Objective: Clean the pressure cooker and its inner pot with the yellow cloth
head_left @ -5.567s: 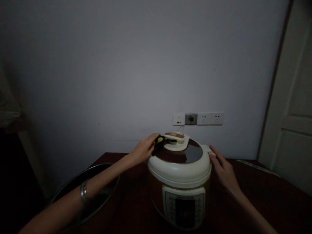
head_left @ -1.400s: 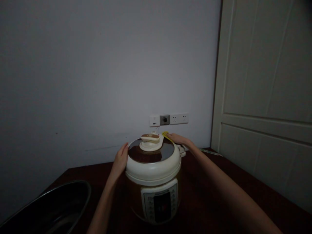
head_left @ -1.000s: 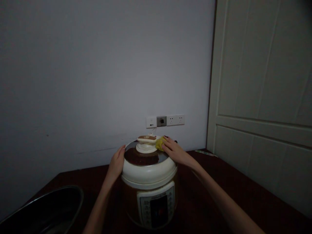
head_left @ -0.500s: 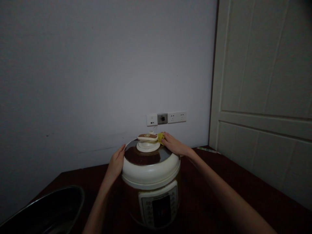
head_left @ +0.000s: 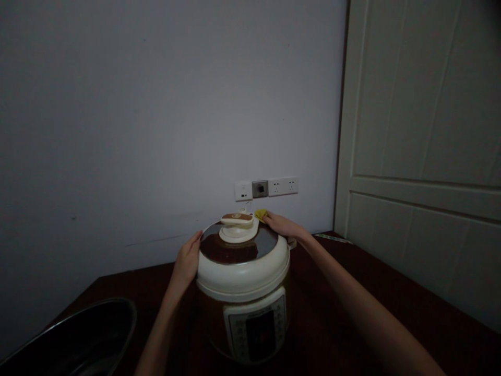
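A white and brown electric pressure cooker stands upright in front of me, its control panel facing my side. On top of its dark, shiny lid sits a handle. My left hand lies along the left side of the lid with its fingers stretched out, touching the rim. At the back right of the lid, my right hand is closed on a yellow cloth, beside the handle. Part of the cloth is hidden under the fingers.
A large dark basin is at the lower left on the dark red tabletop. Wall sockets are behind the cooker. A thin patterned strip lies at the back right, near a white panelled door.
My right hand and the cloth have moved slightly right, away from the handle toward the lid's back right edge. My left hand stays against the cooker's left side.
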Available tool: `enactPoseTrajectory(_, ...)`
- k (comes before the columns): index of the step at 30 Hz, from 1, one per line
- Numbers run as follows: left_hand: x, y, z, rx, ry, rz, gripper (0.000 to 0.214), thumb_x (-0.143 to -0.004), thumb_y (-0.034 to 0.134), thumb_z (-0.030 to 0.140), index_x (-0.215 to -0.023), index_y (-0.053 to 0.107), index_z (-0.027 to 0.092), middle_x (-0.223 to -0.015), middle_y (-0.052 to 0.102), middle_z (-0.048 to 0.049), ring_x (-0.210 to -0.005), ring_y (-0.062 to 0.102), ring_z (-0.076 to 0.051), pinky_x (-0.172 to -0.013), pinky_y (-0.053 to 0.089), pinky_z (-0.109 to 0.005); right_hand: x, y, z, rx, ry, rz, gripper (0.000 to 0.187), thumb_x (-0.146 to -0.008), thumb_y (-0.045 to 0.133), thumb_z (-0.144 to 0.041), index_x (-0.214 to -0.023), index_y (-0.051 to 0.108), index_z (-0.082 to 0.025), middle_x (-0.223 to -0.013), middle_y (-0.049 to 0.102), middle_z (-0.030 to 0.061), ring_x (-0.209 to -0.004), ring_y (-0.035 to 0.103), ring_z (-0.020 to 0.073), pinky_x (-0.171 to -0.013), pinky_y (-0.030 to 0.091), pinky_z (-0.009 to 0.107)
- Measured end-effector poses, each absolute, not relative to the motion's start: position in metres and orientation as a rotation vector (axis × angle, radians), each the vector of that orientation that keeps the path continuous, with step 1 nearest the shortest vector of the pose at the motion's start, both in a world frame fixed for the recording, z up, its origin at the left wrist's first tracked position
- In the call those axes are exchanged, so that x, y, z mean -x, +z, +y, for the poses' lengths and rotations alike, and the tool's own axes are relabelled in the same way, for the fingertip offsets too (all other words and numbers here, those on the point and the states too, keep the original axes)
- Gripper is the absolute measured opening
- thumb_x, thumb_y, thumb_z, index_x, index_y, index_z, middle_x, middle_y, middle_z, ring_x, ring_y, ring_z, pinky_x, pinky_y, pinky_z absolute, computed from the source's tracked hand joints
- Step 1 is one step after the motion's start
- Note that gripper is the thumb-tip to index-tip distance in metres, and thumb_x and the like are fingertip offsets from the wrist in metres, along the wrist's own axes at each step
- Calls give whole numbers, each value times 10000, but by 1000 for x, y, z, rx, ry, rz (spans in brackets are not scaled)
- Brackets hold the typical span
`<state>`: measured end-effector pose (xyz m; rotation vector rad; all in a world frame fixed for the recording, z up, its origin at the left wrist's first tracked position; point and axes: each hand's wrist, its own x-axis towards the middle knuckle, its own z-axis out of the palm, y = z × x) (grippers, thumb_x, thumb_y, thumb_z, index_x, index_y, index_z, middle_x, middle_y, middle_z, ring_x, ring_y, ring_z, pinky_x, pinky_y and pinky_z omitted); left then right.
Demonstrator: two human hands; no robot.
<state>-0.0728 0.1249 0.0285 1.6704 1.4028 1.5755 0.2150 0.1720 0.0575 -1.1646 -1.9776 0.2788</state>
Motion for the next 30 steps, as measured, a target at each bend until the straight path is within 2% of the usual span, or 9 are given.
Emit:
enactPoseTrajectory(4, 74, 27, 125, -1683, 1579, 1388, 472, -750, 425, 343, -1084, 627, 78, -1237, 581, -129, -1184, 505, -219, -1053, 317, -337, -212, 53, 141, 1173, 256, -2008, 362, -901, 358, -396, -1094, 584, -190, -1144, 626, 98, -1106, 535, 256, -976, 376, 422)
enactPoseTrajectory(9, 74, 27, 125, -1701, 1571, 1398, 472, -765, 410, 344, -1098, 618, 81, -1246, 574, -128, -1188, 502, -214, -1056, 313, -354, -194, 38, 75, 1137, 26, -1960, 462, -901, 373, -431, -1286, 479, -200, -1429, 363, 115, -1338, 278, 281, -1079, 248, 505)
enactPoseTrajectory(11, 74, 26, 125, -1707, 1580, 1404, 454, -771, 409, 336, -1092, 624, 98, -1242, 580, -114, -1185, 504, -207, -1061, 305, -349, -182, 31, 47, 1136, -25, -1961, 513, -881, 420, -457, -1326, 444, -203, -1475, 273, 118, -1355, 233, 299, -1074, 259, 525)
enactPoseTrajectory(15, 75, 25, 125, -1697, 1560, 1401, 442, -778, 409, 316, -1104, 620, 104, -1246, 578, -107, -1179, 509, -197, -1055, 312, -332, -156, 18, 4, 1038, -215, -2076, 576, -830, 523, -438, -1353, 413, -224, -1495, 201, 141, -1355, 198, 349, -1018, 338, 564)
enactPoseTrajectory(18, 74, 24, 125, -1706, 1571, 1384, 419, -779, 422, 308, -1087, 630, 117, -1242, 582, -98, -1187, 502, -196, -1063, 295, -332, -136, 7, -9, 906, -407, -2176, 597, -776, 597, -449, -1316, 454, -237, -1481, 227, 163, -1340, 224, 370, -961, 408, 556)
enactPoseTrajectory(22, 73, 24, 127, -1621, 1634, 1305, 359, -749, 475, 290, -1012, 666, 137, -1206, 610, -87, -1185, 502, -203, -1074, 273, -328, -113, 3, 0, 868, -576, -2144, 494, -816, 580, -386, -1277, 482, -237, -1440, 331, 163, -1322, 301, 317, -972, 419, 498)
enactPoseTrajectory(26, 82, 33, 125, -1286, 1643, 1138, 367, -663, 571, 240, -1003, 657, 132, -1147, 639, -114, -1130, 543, -235, -1024, 344, -375, -93, 24, 21, 881, -528, -2195, 408, -838, 561, -372, -1219, 536, -230, -1397, 396, 176, -1297, 349, 314, -1006, 369, 484)
enactPoseTrajectory(30, 106, 42, 119, -1039, 1735, 993, 351, -600, 578, 196, -935, 654, 124, -1091, 650, -117, -1004, 610, -217, -955, 406, -359, -65, 56, 39, 932, -421, -2361, 363, -863, 526, -330, -1183, 574, -165, -1352, 437, 202, -1275, 373, 313, -1000, 359, 475)
